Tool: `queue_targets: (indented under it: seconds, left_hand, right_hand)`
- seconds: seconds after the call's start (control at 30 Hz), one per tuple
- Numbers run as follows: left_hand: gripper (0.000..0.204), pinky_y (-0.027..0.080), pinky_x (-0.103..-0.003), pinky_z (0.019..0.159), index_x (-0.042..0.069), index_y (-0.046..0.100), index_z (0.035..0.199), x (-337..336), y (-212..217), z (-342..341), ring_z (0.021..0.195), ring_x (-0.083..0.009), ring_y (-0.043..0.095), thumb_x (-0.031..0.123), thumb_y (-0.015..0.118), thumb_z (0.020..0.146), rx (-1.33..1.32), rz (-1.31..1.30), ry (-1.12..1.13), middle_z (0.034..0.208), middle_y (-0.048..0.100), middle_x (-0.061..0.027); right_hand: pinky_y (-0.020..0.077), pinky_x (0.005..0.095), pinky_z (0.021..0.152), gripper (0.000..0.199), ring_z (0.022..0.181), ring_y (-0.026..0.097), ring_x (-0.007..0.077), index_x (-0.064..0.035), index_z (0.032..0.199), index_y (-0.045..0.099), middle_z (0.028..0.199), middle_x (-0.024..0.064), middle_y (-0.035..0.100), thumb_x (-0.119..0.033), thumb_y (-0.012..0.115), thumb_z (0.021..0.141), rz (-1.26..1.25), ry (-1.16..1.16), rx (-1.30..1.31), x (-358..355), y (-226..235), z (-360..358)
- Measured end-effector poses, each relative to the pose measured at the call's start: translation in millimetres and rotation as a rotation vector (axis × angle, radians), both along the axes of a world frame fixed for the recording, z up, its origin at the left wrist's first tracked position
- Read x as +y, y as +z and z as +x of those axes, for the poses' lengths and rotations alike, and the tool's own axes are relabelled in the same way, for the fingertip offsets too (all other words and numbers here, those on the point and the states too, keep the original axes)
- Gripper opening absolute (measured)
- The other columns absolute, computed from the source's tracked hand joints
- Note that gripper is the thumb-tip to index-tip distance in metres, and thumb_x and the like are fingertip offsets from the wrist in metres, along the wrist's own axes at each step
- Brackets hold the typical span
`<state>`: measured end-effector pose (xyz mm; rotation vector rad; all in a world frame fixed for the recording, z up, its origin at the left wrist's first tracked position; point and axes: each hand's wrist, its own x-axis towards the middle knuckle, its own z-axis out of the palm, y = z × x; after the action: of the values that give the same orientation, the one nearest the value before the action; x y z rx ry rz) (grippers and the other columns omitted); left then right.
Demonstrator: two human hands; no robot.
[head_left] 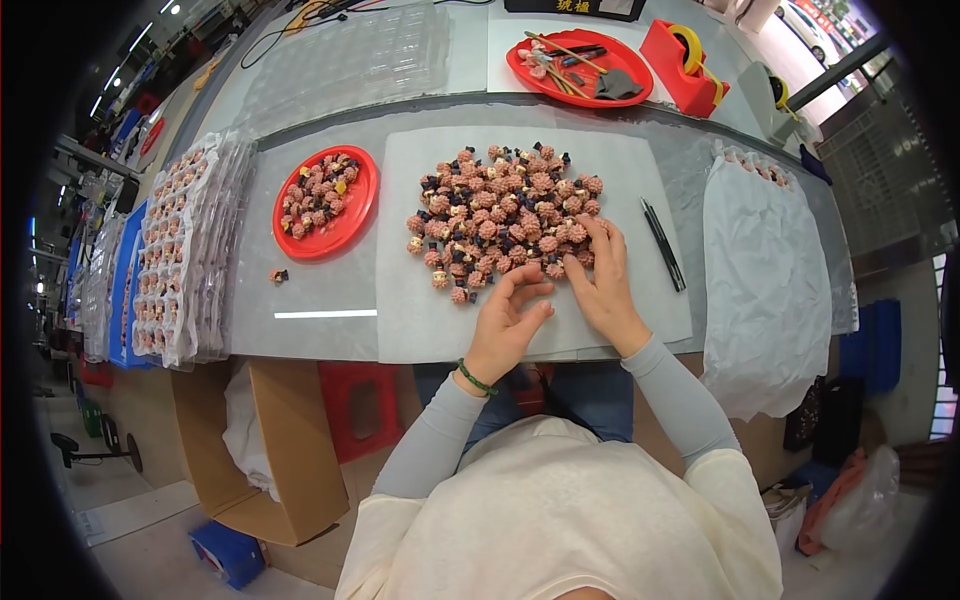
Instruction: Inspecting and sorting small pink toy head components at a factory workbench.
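Many small figurines [500, 205] with pink, curly-looking heads and dark parts lie heaped on a white sheet [640, 170] in front of me. My left hand [510, 318] is at the heap's near edge, with its fingers half curled and the thumb apart; I see nothing in it. At the heap's right edge, my right hand [607, 285] has its thumb and forefinger spread against the outer figurines, and the other fingers are partly hidden. A black pen [661, 245] lies on the sheet to the right of that hand.
Left of the sheet are a red plate [323, 246] of figurines, one loose figurine [278, 276] and stacked filled trays [180, 250]. A cloth-covered stack [765, 270] stands at right. Behind are a red tool tray [520, 68], tape dispenser [690, 85] and clear trays [345, 65].
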<state>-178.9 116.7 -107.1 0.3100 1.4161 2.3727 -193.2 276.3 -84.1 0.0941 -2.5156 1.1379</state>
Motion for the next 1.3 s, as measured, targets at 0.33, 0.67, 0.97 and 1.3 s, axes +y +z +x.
queue_targets:
  seconds: [0.33, 0.67, 0.97, 1.3]
  left_hand:
    - [0.044, 0.050, -0.026, 0.077, 0.002, 0.043, 0.119, 8, 19, 11, 0.101, -0.0172, 0.053, -0.004, 0.059, 0.078, 0.338, -0.465, 0.142, 0.114, 0.041, -0.0075]
    - [0.029, 0.047, -0.027, 0.082, -0.003, 0.048, 0.113, -4, 8, 10, 0.096, -0.0151, 0.056, -0.001, 0.054, 0.085, -0.020, -0.166, 0.000, 0.108, 0.054, -0.0077]
    - [0.021, 0.046, -0.025, 0.083, -0.004, 0.052, 0.107, -8, 12, 20, 0.092, -0.0124, 0.057, 0.000, 0.054, 0.086, 0.037, -0.255, 0.005, 0.101, 0.058, -0.0074]
    - [0.020, 0.045, -0.024, 0.082, -0.003, 0.053, 0.106, -8, 15, 23, 0.091, -0.0116, 0.056, 0.002, 0.054, 0.087, 0.089, -0.338, 0.002, 0.100, 0.059, -0.0068]
  right_hand:
    - [0.0377, 0.0346, 0.094, 0.053, 0.118, 0.039, 0.0311, -0.0070, 0.124, 0.045, 0.126, 0.0178, 0.036, 0.002, 0.058, 0.073, -0.075, 0.045, 0.013, 13, 7, 27]
    - [0.0421, 0.0304, 0.090, 0.050, 0.111, 0.048, 0.0191, -0.0010, 0.120, 0.049, 0.123, 0.0124, 0.045, 0.006, 0.060, 0.071, -0.323, -0.011, -0.036, 40, -3, 30]
    - [0.0445, 0.0267, 0.076, 0.047, 0.101, 0.053, 0.0188, -0.0062, 0.115, 0.053, 0.112, 0.0083, 0.053, 0.000, 0.063, 0.070, -0.106, -0.108, 0.034, 34, 14, 35]
    - [0.0415, 0.0237, 0.062, 0.033, 0.077, 0.053, 0.0166, -0.0036, 0.105, 0.058, 0.097, 0.0085, 0.054, 0.000, 0.062, 0.072, 0.048, -0.049, 0.102, 38, 1, 43]
